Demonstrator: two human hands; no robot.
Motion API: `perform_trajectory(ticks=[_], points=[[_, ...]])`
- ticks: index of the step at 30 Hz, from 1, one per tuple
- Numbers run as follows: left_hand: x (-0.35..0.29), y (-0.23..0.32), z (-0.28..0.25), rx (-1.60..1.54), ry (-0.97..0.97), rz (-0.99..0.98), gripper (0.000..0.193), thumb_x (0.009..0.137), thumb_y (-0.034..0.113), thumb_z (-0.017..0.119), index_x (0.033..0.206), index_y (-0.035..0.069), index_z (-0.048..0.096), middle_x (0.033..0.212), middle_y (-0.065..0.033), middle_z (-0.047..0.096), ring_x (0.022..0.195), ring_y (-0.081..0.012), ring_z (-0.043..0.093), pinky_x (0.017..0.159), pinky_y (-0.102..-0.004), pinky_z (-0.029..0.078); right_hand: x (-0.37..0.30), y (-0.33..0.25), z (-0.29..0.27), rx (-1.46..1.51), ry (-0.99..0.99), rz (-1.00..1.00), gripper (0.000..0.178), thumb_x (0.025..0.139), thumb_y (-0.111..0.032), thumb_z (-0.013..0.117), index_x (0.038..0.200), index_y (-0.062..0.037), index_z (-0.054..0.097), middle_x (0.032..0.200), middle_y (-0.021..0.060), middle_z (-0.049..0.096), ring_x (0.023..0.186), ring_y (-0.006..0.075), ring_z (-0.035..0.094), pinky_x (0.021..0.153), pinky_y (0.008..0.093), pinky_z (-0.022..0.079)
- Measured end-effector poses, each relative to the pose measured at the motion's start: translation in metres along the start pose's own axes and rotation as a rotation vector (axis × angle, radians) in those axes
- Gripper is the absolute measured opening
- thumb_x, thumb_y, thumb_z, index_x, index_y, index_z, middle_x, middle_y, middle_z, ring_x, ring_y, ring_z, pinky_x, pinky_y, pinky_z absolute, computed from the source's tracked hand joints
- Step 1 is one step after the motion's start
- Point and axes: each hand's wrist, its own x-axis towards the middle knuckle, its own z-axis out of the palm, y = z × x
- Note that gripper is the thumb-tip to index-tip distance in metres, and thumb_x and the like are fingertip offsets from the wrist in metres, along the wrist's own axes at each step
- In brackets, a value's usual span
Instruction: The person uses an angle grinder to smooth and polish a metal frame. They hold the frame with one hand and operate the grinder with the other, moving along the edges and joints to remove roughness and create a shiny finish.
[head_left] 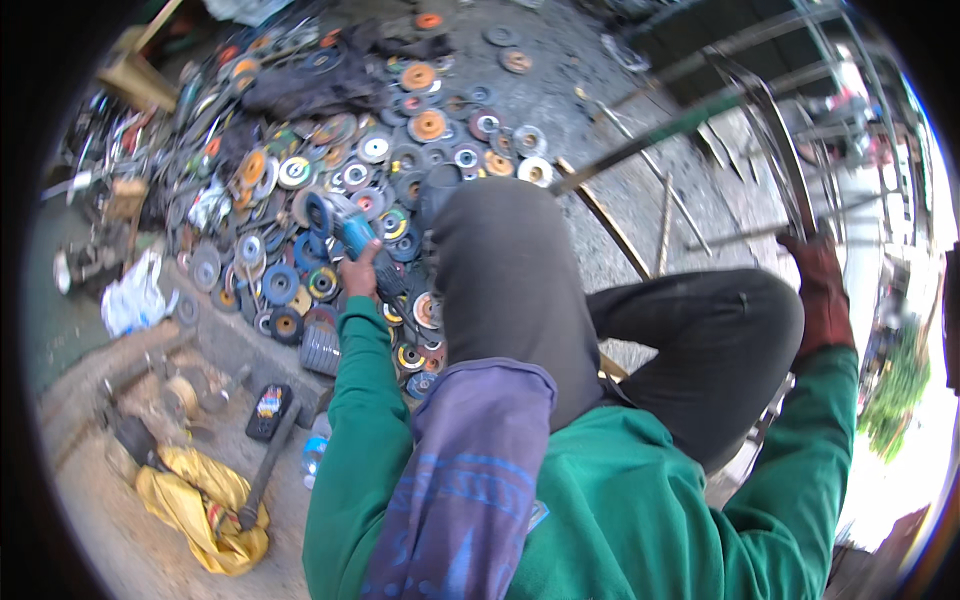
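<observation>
My bare left hand (360, 272) is wrapped round the body of a teal angle grinder (352, 230). The grinder's disc (318, 212) points away from me, above a wide heap of used grinding discs (281, 284). On the far right, my right hand (824, 292) wears a dark red work glove. Its fingers close round the lower part of a metal frame (792, 165) made of thin bars. One greenish bar (660, 135) of the frame slants down toward my knee. My bent legs hide part of the floor between both hands.
A dark cloth (315, 85) lies over the heap's far side. Left of me are a white plastic bag (138, 297), a hammer (272, 460), a dark handheld device (270, 412), a yellow bag (205, 510) and a water bottle (314, 455). Loose metal bars (605, 220) lie beyond my knees.
</observation>
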Motion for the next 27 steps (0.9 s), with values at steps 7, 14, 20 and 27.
perform_trajectory(ticks=[7, 14, 20, 27], points=[[-0.009, 0.257, 0.148, 0.003, -0.103, 1.082, 0.086, 0.077, 0.014, 0.097, 0.148, 0.001, 0.051, 0.135, -0.0096, 0.063, 0.115, -0.0219, 0.064, 0.108, -0.0397, 0.051, -0.024, 0.002, 0.001, 0.109, -0.008, 0.009, 0.094, 0.081, -0.041, 0.084, 0.157, -0.0002, 0.047, 0.143, 0.0284, 0.065, 0.133, 0.043, 0.064, 0.111, 0.0486, 0.051], [-0.102, 0.467, 0.267, -0.176, -0.295, 1.649, 0.024, 0.082, 0.01, 0.091, 0.101, 0.0, 0.08, 0.11, -0.0077, 0.08, 0.095, -0.0206, 0.077, 0.093, -0.0409, 0.061, -0.045, 0.009, 0.003, 0.158, -0.017, 0.018, 0.09, 0.082, -0.04, 0.083, 0.156, -0.0028, 0.049, 0.142, 0.0274, 0.066, 0.132, 0.0425, 0.064, 0.111, 0.0486, 0.051], [-0.143, 0.419, 0.309, -0.236, -0.708, 0.933, 0.044, 0.084, 0.016, 0.084, 0.121, -0.003, 0.071, 0.108, -0.0148, 0.077, 0.092, -0.0263, 0.076, 0.087, -0.041, 0.063, -0.052, 0.011, 0.004, 0.193, -0.017, 0.011, 0.086, 0.083, -0.04, 0.083, 0.156, -0.005, 0.051, 0.141, 0.0266, 0.066, 0.131, 0.042, 0.065, 0.11, 0.0485, 0.052], [-0.16, 0.293, 0.304, -0.074, -0.619, 0.292, 0.053, 0.086, 0.017, 0.082, 0.129, -0.007, 0.062, 0.107, -0.0165, 0.074, 0.089, -0.0284, 0.076, 0.084, -0.0418, 0.064, -0.056, 0.013, 0.003, 0.222, -0.018, 0.006, 0.082, 0.084, -0.039, 0.082, 0.155, -0.0076, 0.053, 0.14, 0.0256, 0.067, 0.13, 0.0415, 0.066, 0.11, 0.0484, 0.052]])
